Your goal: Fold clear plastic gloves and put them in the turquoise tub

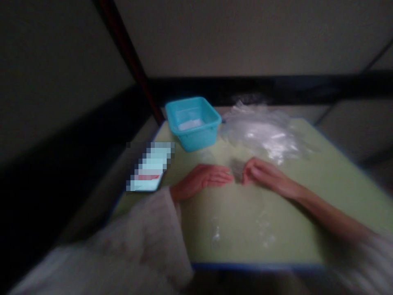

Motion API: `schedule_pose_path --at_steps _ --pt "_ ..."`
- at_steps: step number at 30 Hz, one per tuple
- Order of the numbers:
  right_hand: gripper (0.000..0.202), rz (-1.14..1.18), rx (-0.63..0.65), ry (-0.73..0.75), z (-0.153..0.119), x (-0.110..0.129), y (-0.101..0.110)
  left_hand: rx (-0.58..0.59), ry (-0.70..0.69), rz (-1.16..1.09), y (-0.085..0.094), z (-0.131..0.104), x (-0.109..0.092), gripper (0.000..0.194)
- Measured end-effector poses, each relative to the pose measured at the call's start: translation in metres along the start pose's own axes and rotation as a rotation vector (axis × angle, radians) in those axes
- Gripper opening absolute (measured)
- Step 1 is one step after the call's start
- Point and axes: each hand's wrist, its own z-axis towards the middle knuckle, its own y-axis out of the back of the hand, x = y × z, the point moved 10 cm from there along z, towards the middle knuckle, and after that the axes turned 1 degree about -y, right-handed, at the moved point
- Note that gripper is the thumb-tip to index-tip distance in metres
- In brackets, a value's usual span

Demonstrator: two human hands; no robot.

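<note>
My left hand [213, 176] lies low over the middle of the table, fingers stretched out together and pointing right. Facing it, my right hand [259, 172] has its fingers curled in. What those fingers hold, if anything, is hidden and blurred. Just in front of my hands, faint glints show a clear plastic sheet or bag [216, 233] flat on the tabletop; its outline is hard to make out. Beyond my right hand rests a loose heap of clear plastic bags [267, 135].
The yellow-green table [236, 250] has a blue edge. A turquoise plastic basket [198, 137] with something white inside stands at the back left. Left of my left hand, a phone-like slab [150, 168], partly pixelated, lies near the edge. A wall [245, 37] rises behind.
</note>
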Motion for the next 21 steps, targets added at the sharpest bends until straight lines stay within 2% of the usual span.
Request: schedule_pose_path --at_steps 4,9,13,15,18,21 --pt "0.034 0.013 0.038 -0.03 0.001 -0.002 -0.005 0.015 0.038 0.04 -0.002 0.0 0.004 0.038" --pt "0.035 0.025 0.039 -0.068 0.004 -0.008 -0.006 -0.035 0.066 0.095 -0.001 0.001 0.005 0.04" --pt "0.028 -0.018 0.071 -0.003 0.002 -0.005 -0.006 -0.05 0.069 0.094 -0.001 0.0 0.005 0.04" --pt "0.021 -0.108 0.142 0.079 -0.002 0.006 -0.013 -0.032 0.049 0.061 -0.002 -0.001 0.004 0.04" --pt "0.014 -0.292 0.317 0.213 -0.015 0.027 -0.039 0.019 0.016 0.02 -0.003 -0.002 0.001 0.039" --pt "0.011 -0.441 0.471 0.221 -0.029 0.033 -0.063 0.063 0.032 0.033 -0.001 -0.003 0.004 0.04"
